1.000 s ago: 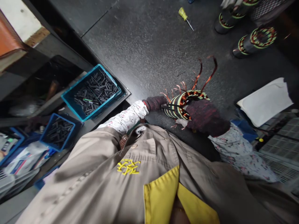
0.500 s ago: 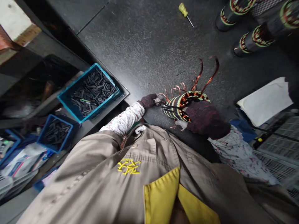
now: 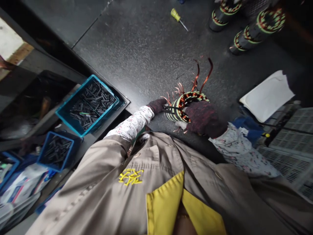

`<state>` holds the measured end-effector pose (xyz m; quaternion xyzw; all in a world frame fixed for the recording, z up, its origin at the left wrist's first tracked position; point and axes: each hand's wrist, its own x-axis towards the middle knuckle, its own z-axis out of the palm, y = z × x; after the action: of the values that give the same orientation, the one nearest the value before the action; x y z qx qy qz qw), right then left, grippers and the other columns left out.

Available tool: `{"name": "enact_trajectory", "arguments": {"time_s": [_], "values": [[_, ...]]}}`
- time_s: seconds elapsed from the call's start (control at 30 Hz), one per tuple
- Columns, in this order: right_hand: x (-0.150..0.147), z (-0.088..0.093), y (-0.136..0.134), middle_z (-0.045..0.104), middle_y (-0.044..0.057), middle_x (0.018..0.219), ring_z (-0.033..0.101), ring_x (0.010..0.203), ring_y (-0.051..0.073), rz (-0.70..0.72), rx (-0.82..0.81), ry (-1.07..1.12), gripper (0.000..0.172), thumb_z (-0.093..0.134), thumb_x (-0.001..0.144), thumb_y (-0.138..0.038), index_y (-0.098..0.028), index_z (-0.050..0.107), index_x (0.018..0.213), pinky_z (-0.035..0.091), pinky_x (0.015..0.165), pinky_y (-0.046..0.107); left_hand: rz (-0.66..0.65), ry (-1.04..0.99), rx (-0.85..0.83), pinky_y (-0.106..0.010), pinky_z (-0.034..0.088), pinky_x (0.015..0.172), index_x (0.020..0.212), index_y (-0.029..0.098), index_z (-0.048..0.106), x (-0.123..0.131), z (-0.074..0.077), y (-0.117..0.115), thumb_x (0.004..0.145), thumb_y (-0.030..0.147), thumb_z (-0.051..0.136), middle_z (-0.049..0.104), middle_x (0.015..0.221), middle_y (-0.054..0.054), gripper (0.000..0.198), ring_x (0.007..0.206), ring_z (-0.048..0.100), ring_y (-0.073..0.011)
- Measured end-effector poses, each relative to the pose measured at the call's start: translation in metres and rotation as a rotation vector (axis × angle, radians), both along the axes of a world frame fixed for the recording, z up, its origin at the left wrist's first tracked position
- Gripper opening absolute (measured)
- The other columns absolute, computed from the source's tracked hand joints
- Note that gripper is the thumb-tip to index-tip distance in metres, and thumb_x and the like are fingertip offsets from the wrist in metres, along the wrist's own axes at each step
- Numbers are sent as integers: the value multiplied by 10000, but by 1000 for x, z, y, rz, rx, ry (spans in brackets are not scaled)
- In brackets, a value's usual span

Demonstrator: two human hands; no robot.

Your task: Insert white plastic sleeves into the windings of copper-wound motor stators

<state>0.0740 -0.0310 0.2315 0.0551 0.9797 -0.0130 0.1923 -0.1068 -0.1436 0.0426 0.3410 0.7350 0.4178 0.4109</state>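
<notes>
Dark maroon knit covered the backs of both hands in the head view. The right hand [image 3: 204, 117] grasped a wound copper coil [image 3: 174, 113] by its near right side, a pale thumb tip [image 3: 181, 125] outside the ring. The left hand [image 3: 157, 106] had its fingertips at the coil's left end, by two black strips [image 3: 176, 109] crossing it; whether they were pinching anything could not be told. The coil lay tipped on its side over the near part of a dark speckled worktop [image 3: 137, 55], close in front of the tan jacket [image 3: 102, 195]. The right hand blocked the sight of much of its opening. Long copper leads [image 3: 207, 77] rose from its far side, and shorter ones stuck out to the left.

Left of the worktop, a teal bin [image 3: 68, 124] held short dark rods [image 3: 96, 98]; a smaller blue bin [image 3: 67, 156] of dark pieces sat just below it. On the far worktop lay a yellow-handled screwdriver [image 3: 175, 15], well apart from the hands. To its right were more wound coils [image 3: 253, 34] in two stacks. At the right, a white sheet [image 3: 267, 96] lay above pale slatted crates [image 3: 293, 137], near the right forearm's floral sleeve [image 3: 236, 150].
</notes>
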Motion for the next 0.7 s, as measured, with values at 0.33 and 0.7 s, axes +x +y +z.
{"name": "enact_trajectory", "arguments": {"time_s": [0.33, 0.7], "values": [[-5, 22, 39, 274, 173, 1615, 190, 1500, 434, -67, -42, 494, 644, 669, 889, -267, -164, 488, 1499, 227, 1176, 643, 252, 460, 767, -354, 503, 996, 1172, 175, 624, 9, 123, -39, 976, 408, 613, 630, 1161, -76, 305, 1085, 607, -204], [-27, 8, 35, 453, 112, 1524, 259, 1473, 370, 39, -193, 387, 378, 578, 953, -366, -156, 688, 1248, 197, 1186, 584, 92, -45, 449, -329, 575, 834, 994, 172, 620, 39, 112, -24, 895, 444, 622, 678, 1009, -86, 290, 922, 669, -205]]}}
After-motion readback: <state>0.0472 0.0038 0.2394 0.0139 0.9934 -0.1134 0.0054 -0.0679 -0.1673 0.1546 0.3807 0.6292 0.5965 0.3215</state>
